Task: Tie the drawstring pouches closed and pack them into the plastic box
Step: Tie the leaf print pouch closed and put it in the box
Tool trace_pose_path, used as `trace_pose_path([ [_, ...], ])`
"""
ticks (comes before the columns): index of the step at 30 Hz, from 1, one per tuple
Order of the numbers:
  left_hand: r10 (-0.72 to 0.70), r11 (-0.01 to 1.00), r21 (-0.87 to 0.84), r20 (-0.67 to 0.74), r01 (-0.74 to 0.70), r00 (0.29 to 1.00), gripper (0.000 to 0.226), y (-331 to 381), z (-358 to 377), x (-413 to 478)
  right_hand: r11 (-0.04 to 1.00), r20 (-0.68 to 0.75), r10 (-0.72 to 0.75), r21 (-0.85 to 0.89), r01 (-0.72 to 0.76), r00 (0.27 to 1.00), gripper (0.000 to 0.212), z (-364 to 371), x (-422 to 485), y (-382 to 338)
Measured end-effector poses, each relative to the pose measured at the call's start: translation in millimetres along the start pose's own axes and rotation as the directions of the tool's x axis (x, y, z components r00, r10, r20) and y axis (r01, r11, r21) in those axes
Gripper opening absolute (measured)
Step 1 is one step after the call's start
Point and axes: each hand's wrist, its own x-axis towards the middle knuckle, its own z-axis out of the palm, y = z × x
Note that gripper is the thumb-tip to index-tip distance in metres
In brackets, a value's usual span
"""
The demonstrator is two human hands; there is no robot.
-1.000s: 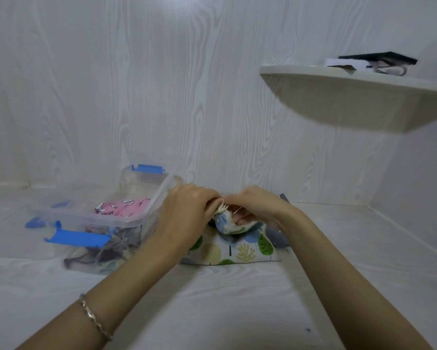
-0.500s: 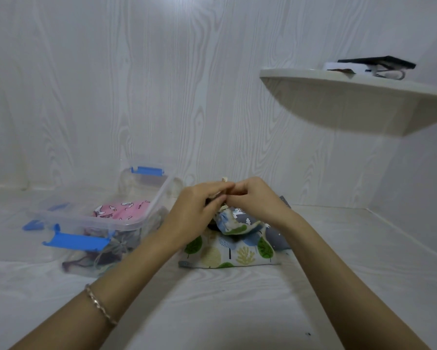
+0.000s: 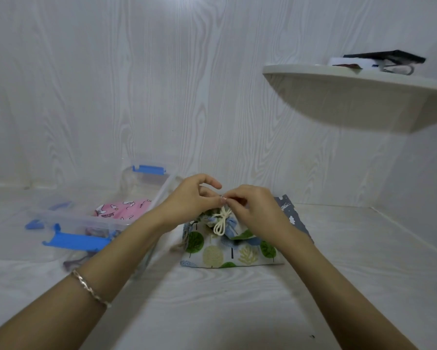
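The tree-print pouch (image 3: 227, 253) is green, yellow and blue, the drawstring (image 3: 221, 224) cream, the box latch (image 3: 76, 242) blue.

The plastic box (image 3: 86, 219) sits on the desk (image 3: 212, 311) at the left, near the back wall (image 3: 161, 97), with one pouch (image 3: 122, 209) inside it. Just right of the box a flat pouch (image 3: 227, 256) lies on the desk. A small pouch (image 3: 231, 224) rests on top of it, and a third pouch (image 3: 290, 213) lies behind, to the right. The left grip (image 3: 189, 203) and right grip (image 3: 252, 210) meet above the small pouch, each pinching its drawstring (image 3: 221, 224). High on the right, a shelf (image 3: 351, 79) carries a few stacked items (image 3: 384, 60).
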Motion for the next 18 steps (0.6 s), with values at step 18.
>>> trace_pose_path([
  [18, -0.028, 0.991, 0.134, 0.032, 0.024, 0.999, 0.023, 0.0, -0.3, 4.0, 0.778, -0.114, 0.373, 0.579, -0.244, 0.921, 0.023, 11.5, -1.3, 0.4],
])
